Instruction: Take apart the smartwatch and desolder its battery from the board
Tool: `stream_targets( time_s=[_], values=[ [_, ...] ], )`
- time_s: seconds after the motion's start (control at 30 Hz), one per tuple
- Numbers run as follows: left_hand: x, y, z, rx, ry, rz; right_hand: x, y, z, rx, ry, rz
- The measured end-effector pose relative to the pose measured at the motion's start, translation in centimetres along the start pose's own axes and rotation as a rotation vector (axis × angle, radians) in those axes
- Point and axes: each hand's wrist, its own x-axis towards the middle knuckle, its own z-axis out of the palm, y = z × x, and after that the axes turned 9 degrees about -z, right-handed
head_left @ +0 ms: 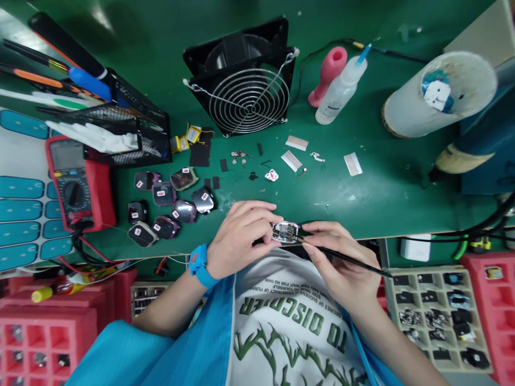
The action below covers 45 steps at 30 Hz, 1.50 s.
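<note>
My left hand (pixel 250 228) has its fingers closed round the side of a small opened smartwatch body (pixel 285 231), close to the bench's front edge. Circuitry and fine wires show inside its silver frame. Between the fingers of my right hand (pixel 341 254) is a pair of slim black tweezers (pixel 356 259), their tip at the right side of the watch body. Beyond my hands lie a white piece with a red mark (pixel 271 175), a small metal bracket (pixel 317 156) and several tiny parts. To the left, several closed watch bodies (pixel 164 193) with arrow stickers sit in a group.
A black fan (pixel 247 80) stands at the back, with a dropper bottle (pixel 341 91) and pink bulb (pixel 328 75) to its right. At far right is a white cylinder (pixel 402 107). A red multimeter (pixel 78 182) and mesh tool holder (pixel 155 134) stand left. Parts trays (pixel 440 321) flank me below.
</note>
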Motion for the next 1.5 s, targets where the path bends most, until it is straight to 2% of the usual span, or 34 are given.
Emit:
stream_targets(
  time_s=[1.5],
  values=[
    [0.06, 0.08, -0.05, 0.009, -0.009, 0.0, -0.12, 0.02, 0.07, -0.013, 0.014, 0.024]
  ],
)
